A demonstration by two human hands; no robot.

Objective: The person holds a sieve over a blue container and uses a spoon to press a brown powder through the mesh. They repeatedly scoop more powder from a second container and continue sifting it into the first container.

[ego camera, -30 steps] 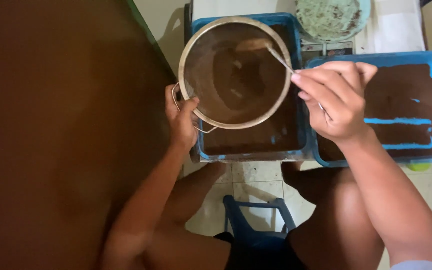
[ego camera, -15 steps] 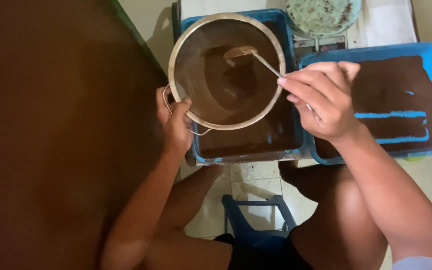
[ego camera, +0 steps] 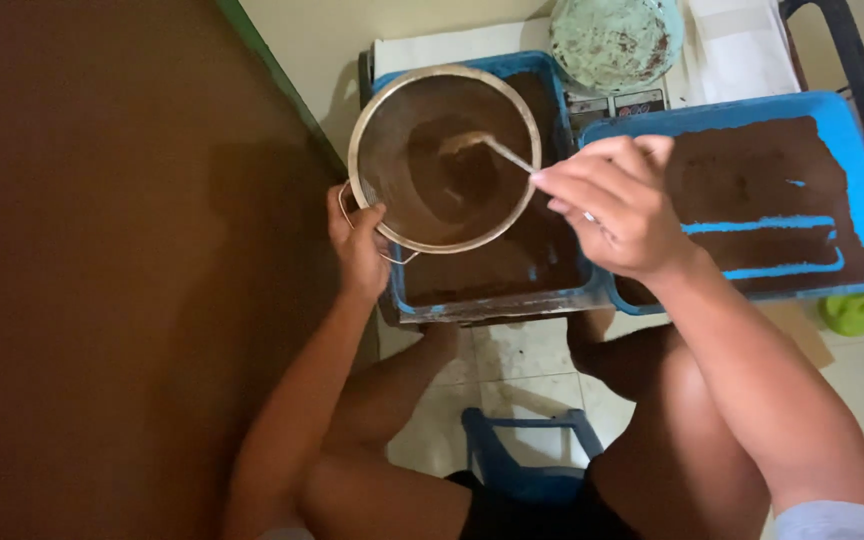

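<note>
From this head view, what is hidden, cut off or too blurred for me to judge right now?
- Handle of the thin metal spoon: hidden inside the right hand.
- Left blue plastic tray: its contents largely covered by the round metal sieve, which the left hand grips.
- Pale green speckled bowl: cut off by the top edge.
- Small grey device under the bowl: its display too small to read.
</note>
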